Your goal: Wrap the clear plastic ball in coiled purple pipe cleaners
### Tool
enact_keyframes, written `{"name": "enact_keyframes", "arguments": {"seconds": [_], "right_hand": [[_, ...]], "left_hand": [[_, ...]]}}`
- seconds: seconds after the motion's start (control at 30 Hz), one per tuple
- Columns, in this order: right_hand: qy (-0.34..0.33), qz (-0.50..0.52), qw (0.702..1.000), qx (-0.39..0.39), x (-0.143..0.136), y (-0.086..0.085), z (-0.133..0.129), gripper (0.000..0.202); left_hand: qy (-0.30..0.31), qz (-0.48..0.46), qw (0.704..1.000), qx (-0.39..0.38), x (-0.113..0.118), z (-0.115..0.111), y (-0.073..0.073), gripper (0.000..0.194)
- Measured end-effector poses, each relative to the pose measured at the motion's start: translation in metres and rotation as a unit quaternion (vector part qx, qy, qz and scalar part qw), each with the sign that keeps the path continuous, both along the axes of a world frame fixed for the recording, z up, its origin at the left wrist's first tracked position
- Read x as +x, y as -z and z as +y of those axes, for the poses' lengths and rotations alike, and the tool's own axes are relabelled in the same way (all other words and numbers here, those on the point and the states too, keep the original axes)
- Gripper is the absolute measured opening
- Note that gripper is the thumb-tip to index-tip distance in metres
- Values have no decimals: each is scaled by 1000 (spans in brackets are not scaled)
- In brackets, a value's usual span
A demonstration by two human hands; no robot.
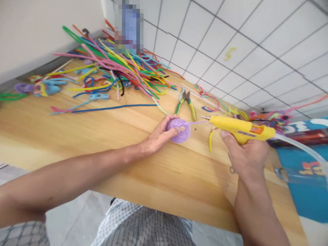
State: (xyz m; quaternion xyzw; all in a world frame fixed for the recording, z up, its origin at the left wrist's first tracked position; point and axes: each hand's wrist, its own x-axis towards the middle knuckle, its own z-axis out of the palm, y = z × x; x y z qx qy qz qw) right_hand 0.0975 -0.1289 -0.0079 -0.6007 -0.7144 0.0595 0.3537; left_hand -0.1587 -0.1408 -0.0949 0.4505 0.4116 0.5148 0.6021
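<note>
A flat spiral coil of purple pipe cleaner [180, 137] lies in my left hand [164, 133], the thumb across its face and the fingers behind its edge. One loose purple end sticks out to the right from the coil. My right hand [243, 150] is wrapped round the handle of a yellow glue gun [230, 124]. The gun's metal nozzle points left, close to the loose purple end and apart from the coil. From its back runs a long translucent glue stick [302, 140]. Pliers with yellow-green handles [186, 102] lie just beyond the coil.
A big heap of coloured pipe cleaners [128, 68] covers the back left of the wooden table [153, 171]. A blue pipe cleaner [115, 108] lies before it. Along the white tiled wall [200, 37] are more scraps. A blue printed sheet [302, 191] is at the right.
</note>
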Motion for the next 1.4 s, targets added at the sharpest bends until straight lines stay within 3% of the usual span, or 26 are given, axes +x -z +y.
{"name": "enact_keyframes", "arguments": {"seconds": [0.1,0.2,0.3,0.43,0.53,0.6,0.77,0.83,0.9,1.07,1.13,1.23,1.4], "right_hand": [[60,-2,998,5,30,-12,4,31],[140,-42,989,-23,84,-7,7,43],[264,-88,959,-48,145,17,6,53],[350,-98,928,-84,198,59,4,52],[379,-100,912,-118,212,79,3,52],[375,-101,911,-137,217,83,1,48],[315,-138,921,-184,227,62,-26,28],[298,-168,922,-182,221,49,-41,29],[197,-180,958,-110,199,35,-51,23],[-45,-179,980,74,82,9,-45,27],[-150,-173,967,109,33,8,-32,27],[-243,-194,942,129,-15,15,-14,30],[-287,-213,925,131,-36,29,-4,14]], "left_hand": [[19,42,999,10,-2,-5,-2,63],[42,117,991,48,-4,-7,-2,58],[56,188,976,94,-4,-9,0,56],[73,245,957,139,-3,-11,2,56],[80,272,947,153,-3,-10,2,55],[81,277,945,156,-4,-9,3,55],[69,264,946,175,-3,-8,10,56],[71,255,945,193,-3,-7,13,56],[71,248,943,208,-2,-5,15,55],[62,244,942,224,-2,-2,15,49],[61,240,942,227,-2,-2,15,49],[56,234,941,238,-1,-2,17,50],[52,240,937,249,0,0,22,46]]}}
